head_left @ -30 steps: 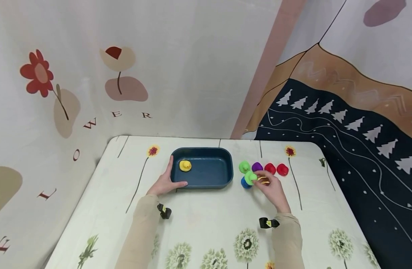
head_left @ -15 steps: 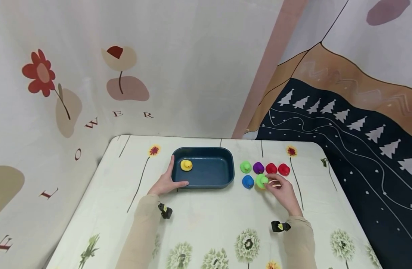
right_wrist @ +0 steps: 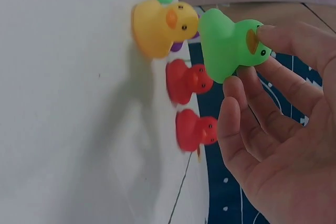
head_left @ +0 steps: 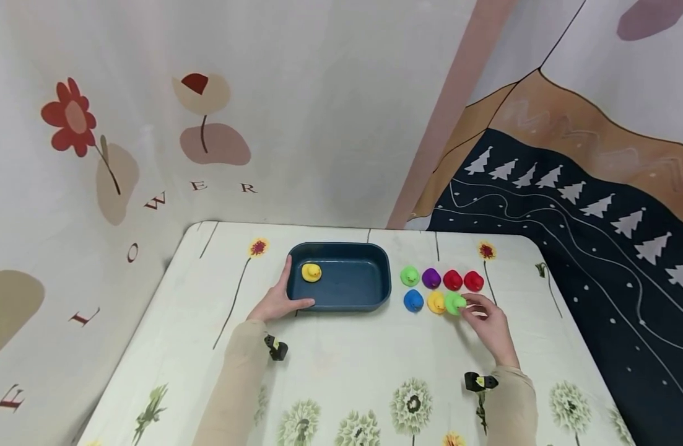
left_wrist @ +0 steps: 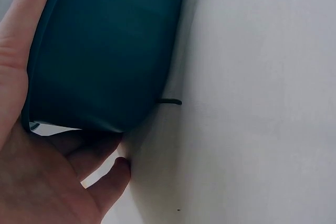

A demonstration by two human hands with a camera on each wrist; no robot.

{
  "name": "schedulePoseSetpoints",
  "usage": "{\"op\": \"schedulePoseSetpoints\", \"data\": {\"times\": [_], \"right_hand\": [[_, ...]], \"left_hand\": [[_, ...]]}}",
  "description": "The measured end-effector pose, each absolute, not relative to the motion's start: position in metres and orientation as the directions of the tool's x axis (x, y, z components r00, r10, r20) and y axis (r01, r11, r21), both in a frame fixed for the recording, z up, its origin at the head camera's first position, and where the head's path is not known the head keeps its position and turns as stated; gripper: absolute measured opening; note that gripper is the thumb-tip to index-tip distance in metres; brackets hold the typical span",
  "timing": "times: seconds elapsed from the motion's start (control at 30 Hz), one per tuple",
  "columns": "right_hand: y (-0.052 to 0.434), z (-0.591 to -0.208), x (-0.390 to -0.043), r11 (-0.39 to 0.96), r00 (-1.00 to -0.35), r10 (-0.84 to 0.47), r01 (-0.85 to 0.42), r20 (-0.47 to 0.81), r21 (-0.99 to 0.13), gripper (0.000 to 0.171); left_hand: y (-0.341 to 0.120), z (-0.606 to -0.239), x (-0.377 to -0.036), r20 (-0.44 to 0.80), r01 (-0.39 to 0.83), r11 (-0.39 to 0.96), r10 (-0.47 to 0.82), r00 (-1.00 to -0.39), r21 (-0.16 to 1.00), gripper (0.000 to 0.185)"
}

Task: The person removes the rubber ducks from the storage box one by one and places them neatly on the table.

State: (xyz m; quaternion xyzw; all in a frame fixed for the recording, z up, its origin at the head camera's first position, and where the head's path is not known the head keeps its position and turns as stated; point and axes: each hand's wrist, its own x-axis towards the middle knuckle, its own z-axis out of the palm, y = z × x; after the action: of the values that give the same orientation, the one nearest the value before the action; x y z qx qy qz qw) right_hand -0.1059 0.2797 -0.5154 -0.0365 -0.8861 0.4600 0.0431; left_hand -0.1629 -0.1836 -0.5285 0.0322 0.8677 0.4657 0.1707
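My right hand (head_left: 490, 328) pinches a green rubber duck (head_left: 454, 303) by its head, between thumb and fingertips. In the right wrist view that green duck (right_wrist: 223, 45) is held off the table, close to a yellow duck (right_wrist: 157, 27). My left hand (head_left: 277, 303) holds the left end of a dark blue rectangular dish (head_left: 352, 308), thumb along the near side and fingers round the end. Inside the dish, toward its left, sits another yellow duck (head_left: 311, 272). The left wrist view shows the outer wall of the dish (left_wrist: 110, 51) against the hand.
Right of the dish, a back row holds a second green duck (head_left: 410, 276), a purple duck (head_left: 431, 278) and two red ducks (head_left: 452, 280). A blue duck (head_left: 413, 301) stands in front of them. Printed cloth (head_left: 352, 359) covers the table, with curtains behind.
My right hand has moved to the right with the green duck, from over the blue duck past the yellow one, which now shows. My left hand stays on the dish.
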Motion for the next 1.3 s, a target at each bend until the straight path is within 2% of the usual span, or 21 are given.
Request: {"op": "schedulePoseSetpoints", "data": {"times": [0.27,0.6,0.93,1.3], "right_hand": [[0.294,-0.52,-0.108,0.614,-0.992,0.126,0.065,0.017,-0.787,0.033],[0.298,-0.532,-0.112,0.612,-0.991,0.128,0.047,0.04,-0.79,0.034],[0.293,-0.534,-0.112,0.59,-0.986,0.148,0.148,-0.074,-0.794,0.037],[0.293,-0.538,-0.114,0.572,-0.981,0.175,0.175,-0.089,-0.801,0.038]], "left_hand": [[-0.182,-0.528,-0.164,-0.261,-0.095,0.562,0.223,-0.939,0.822,0.119],[-0.183,-0.53,-0.164,-0.254,-0.095,0.551,0.221,-0.942,0.829,0.121],[-0.184,-0.529,-0.163,-0.247,-0.09,0.543,0.224,-0.943,0.835,0.123],[-0.185,-0.531,-0.163,-0.258,-0.106,0.55,0.208,-0.943,0.828,0.121]]}}
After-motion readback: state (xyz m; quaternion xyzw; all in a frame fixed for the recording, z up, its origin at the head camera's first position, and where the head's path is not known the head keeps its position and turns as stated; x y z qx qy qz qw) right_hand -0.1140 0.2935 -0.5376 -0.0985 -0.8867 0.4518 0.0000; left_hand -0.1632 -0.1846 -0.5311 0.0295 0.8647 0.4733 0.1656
